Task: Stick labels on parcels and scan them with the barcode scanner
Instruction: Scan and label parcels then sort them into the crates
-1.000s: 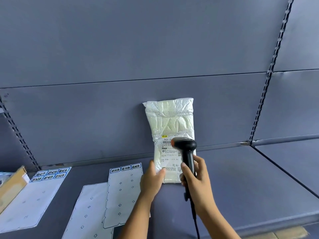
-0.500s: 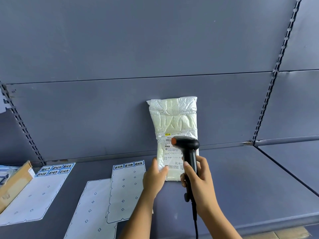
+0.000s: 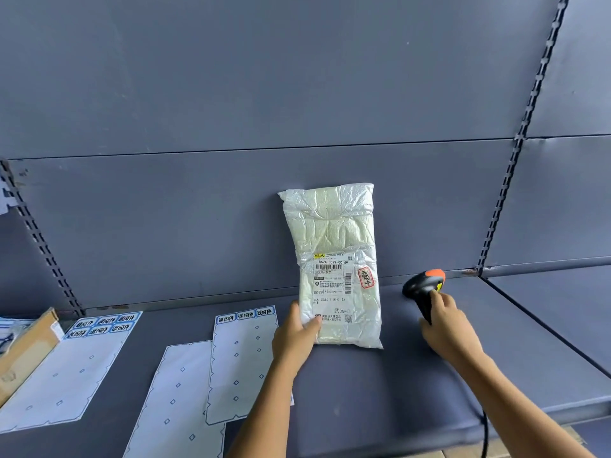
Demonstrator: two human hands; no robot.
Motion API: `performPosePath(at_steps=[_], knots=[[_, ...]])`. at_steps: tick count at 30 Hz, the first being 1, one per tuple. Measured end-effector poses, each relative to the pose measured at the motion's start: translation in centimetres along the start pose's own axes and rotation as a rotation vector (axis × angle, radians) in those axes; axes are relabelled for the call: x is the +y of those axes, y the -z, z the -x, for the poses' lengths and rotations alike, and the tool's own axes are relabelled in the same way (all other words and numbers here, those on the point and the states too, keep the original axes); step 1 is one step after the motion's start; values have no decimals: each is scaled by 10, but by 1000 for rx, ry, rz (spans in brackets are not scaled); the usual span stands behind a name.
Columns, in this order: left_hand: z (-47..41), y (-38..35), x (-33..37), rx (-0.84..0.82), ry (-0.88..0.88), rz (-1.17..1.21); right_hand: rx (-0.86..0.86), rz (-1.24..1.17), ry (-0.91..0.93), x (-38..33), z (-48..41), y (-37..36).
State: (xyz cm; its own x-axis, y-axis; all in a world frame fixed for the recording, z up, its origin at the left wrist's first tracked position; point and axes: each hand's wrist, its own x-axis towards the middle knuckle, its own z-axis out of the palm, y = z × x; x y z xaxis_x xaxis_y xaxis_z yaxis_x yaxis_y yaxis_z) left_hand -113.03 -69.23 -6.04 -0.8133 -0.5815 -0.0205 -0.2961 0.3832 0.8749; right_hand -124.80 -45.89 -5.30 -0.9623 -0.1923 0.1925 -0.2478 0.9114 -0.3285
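Right hand (image 3: 446, 328) swung scanner (image 3: 425, 290) aside; left hand (image 3: 296, 335) steadies parcel (image 3: 334, 259).

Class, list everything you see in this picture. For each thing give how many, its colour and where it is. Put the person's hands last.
shelf: one, grey-blue, under everything
parcel: one, white, standing at the shelf's back
shipping label: one, white with black print, on the parcel's lower front
sticker: one, red, on the parcel beside the shipping label
scanner: one, black with orange top, right of the parcel, apart from it
sheets: three, white, flat on the shelf left of the parcel
labels: nine, blue, six on the left sheet, three on the right one
box: one, brown, far left
left hand: holds the parcel's lower left edge
right hand: grips the scanner's handle
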Motion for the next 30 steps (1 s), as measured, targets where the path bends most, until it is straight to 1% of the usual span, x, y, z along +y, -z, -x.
performPosePath(at_steps=[4, 5, 7, 8, 9, 10, 11, 12, 13, 14, 16, 19, 21, 22, 25, 26, 28, 30], knots=[[3, 2, 3, -13, -4, 8, 51, 278, 68, -4, 5, -6], [2, 3, 2, -12, -3, 7, 71, 290, 91, -7, 6, -7], [3, 3, 1, -15, 0, 12, 145, 206, 182, -14, 5, -10], [2, 3, 1, -23, 3, 22, 175, 105, 228, -21, 5, -10], [2, 3, 2, -35, 2, 46, 162, -50, 248, -31, 6, -8], [2, 4, 3, -51, 3, 93, 80, -279, 228, -43, 6, -6], [2, 6, 5, -72, -2, 164, -48, -530, 180, -55, 9, -3], [3, 8, 9, -101, -12, 244, -173, -723, 126, -65, 10, -4], [3, 12, 13, -135, -25, 300, -228, -881, 95, -72, 10, -4], [5, 16, 20, -169, -40, 335, -200, -980, 73, -77, 11, -1], [14, 29, 37, -265, -89, 335, -116, -1098, 49, -81, 14, 6], [22, 50, 47, -418, -152, 269, -156, -1209, -12, -80, 31, 30], [23, 67, 37, -444, -174, 191, -214, -1177, 12, -70, 44, 40], [22, 75, 29, -407, -187, 157, -244, -1139, 15, -64, 49, 41], [10, 87, -8, -131, -195, -84, -337, -988, -86, -50, 60, 33], [8, 89, -18, -72, -196, -184, -376, -923, -116, -48, 62, 27], [2, 89, -32, -38, -237, -400, -394, -680, -118, -49, 66, 22], [-4, 88, -34, -73, -325, -630, -348, -387, -59, -52, 68, 21]])
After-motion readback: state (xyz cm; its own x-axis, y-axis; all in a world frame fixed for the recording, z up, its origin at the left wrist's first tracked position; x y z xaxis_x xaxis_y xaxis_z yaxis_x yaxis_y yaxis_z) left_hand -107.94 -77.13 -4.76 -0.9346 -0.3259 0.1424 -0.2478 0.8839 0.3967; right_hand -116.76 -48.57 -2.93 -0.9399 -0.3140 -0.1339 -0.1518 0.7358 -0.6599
